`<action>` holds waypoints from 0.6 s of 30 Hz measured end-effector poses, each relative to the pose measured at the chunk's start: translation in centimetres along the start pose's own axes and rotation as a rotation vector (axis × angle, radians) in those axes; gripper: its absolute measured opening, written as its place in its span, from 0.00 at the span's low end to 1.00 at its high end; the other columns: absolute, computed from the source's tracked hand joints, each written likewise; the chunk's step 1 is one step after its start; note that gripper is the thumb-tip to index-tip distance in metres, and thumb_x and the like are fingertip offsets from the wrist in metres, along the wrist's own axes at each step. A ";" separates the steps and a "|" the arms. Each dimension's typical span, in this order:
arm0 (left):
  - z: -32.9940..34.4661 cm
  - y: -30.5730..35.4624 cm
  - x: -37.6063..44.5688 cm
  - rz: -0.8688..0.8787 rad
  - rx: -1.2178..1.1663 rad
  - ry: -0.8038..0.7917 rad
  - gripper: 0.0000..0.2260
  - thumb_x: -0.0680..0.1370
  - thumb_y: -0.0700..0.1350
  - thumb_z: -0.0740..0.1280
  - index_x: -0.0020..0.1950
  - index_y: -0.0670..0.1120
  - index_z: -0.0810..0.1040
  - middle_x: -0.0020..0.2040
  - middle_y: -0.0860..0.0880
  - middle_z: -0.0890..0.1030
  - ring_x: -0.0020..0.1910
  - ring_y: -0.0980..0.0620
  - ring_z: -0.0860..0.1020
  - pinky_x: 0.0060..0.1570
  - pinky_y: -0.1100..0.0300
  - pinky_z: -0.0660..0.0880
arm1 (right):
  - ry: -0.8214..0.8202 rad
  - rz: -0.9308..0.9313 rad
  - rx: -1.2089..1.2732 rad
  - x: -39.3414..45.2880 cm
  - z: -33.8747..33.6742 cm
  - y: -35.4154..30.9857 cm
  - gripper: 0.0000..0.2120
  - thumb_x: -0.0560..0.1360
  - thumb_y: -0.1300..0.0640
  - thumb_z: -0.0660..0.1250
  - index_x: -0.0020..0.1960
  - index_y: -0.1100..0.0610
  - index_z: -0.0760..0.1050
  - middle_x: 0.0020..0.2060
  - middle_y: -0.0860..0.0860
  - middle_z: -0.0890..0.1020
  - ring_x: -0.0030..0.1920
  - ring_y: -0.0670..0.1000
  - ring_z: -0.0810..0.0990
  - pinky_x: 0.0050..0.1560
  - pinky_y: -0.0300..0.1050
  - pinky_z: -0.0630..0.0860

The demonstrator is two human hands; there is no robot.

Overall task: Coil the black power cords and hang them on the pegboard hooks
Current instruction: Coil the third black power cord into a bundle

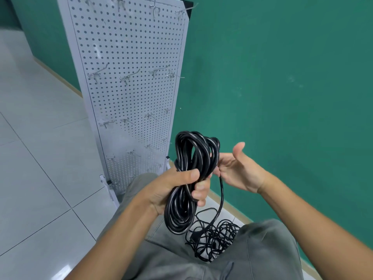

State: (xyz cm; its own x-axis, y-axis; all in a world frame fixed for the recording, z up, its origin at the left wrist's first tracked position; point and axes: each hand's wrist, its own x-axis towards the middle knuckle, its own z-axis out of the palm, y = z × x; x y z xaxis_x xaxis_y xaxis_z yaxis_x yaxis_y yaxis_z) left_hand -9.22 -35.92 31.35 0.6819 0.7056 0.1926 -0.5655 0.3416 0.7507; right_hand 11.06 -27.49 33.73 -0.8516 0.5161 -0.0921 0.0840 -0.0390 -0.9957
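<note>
**Entry: black power cord, part-coiled, in hand before pegboard**

Item: coil [187, 178] of black power cord, many loops, held upright between the knees of a seated or crouching person in grey trousers [252, 257].

Left hand [177, 186]: fingers and thumb wrapped tight round the middle of the bundle, pinching the loops together.

Right hand [236, 168]: palm up and thumb raised, fingers reaching into the right side of the coil; whether they grip a strand cannot be told, as the cord hides the tips.

Loose tail [221, 201]: runs down from the coil to a tangled heap of cord [214, 237] on the tiled floor [40, 178]; a plug appears to lie in it.

Destination: white pegboard [129, 81] against the green wall [282, 77], its wire hooks [94, 74] all bare.

Handling note: coiling looks mostly done, with the floor length outstanding. Best to draw the tail up in loops matching those already formed, keep the left grip firm so they do not spring apart, and free knots in the heap before pulling.
</note>
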 end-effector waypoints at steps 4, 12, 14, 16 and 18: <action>0.0 -0.1 0.3 0.001 -0.105 0.181 0.21 0.65 0.51 0.85 0.49 0.43 0.82 0.36 0.50 0.75 0.32 0.55 0.75 0.37 0.59 0.78 | 0.187 -0.050 -0.091 -1.0 0.5 0.7 0.50 0.66 0.26 0.71 0.70 0.65 0.74 0.58 0.50 0.80 0.54 0.48 0.74 0.65 0.44 0.66; -0.3 -1.5 1.1 -0.052 -0.043 0.309 0.22 0.66 0.54 0.84 0.54 0.44 0.86 0.38 0.47 0.76 0.33 0.53 0.75 0.39 0.57 0.78 | 0.572 -0.036 -0.100 -2.2 2.9 2.0 0.18 0.70 0.62 0.77 0.58 0.66 0.82 0.47 0.56 0.87 0.48 0.49 0.85 0.53 0.37 0.78; -0.4 -1.8 1.2 -0.025 0.006 0.344 0.20 0.64 0.55 0.85 0.49 0.45 0.86 0.37 0.47 0.77 0.32 0.53 0.75 0.38 0.57 0.78 | 0.584 -0.043 -0.038 -2.4 3.5 2.1 0.17 0.69 0.61 0.75 0.56 0.67 0.82 0.41 0.58 0.86 0.43 0.51 0.85 0.51 0.39 0.80; -0.4 -2.2 1.4 -0.002 0.021 0.377 0.22 0.63 0.54 0.85 0.48 0.44 0.85 0.36 0.46 0.77 0.31 0.52 0.75 0.36 0.56 0.78 | 0.613 -0.064 0.003 -2.4 4.3 2.1 0.15 0.69 0.60 0.75 0.52 0.67 0.82 0.38 0.60 0.85 0.39 0.54 0.83 0.48 0.41 0.81; -0.5 -2.5 1.6 0.013 0.028 0.422 0.25 0.61 0.54 0.86 0.49 0.42 0.82 0.36 0.45 0.77 0.31 0.51 0.76 0.35 0.55 0.78 | 0.667 -0.088 0.027 -2.4 5.0 2.2 0.13 0.70 0.59 0.74 0.46 0.70 0.82 0.35 0.60 0.84 0.36 0.55 0.82 0.43 0.39 0.80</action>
State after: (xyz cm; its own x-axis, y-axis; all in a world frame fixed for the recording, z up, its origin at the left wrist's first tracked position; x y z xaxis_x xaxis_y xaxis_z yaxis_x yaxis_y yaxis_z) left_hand -6.89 -35.33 29.45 0.4216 0.9041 -0.0691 -0.5561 0.3180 0.7679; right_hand 10.67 -33.10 31.71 -0.3517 0.9361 0.0069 0.0089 0.0107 -0.9999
